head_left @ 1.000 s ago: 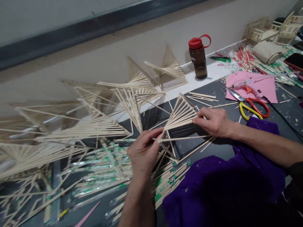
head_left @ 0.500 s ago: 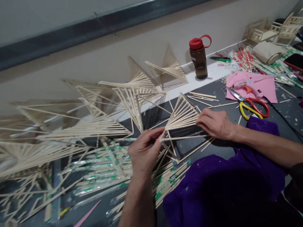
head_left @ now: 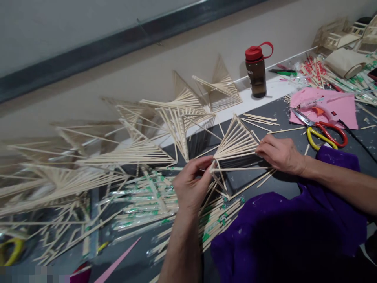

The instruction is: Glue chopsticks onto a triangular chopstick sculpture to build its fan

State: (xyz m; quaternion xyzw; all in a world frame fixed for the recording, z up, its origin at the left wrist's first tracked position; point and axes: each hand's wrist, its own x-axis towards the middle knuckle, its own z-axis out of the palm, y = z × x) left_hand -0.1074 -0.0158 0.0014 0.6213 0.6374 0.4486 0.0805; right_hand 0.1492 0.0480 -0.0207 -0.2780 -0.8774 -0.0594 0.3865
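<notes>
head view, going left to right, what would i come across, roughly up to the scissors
Yellow handle at the lower left edge → pink pointed strip → left hand → stick fan → right hand → red-and-yellow scissors.

From my station I see a pale wall [head_left: 182,59], a dark rail [head_left: 112,47] slanting across upper left, and a grey tabletop [head_left: 284,111] below, dimly lit.
</notes>
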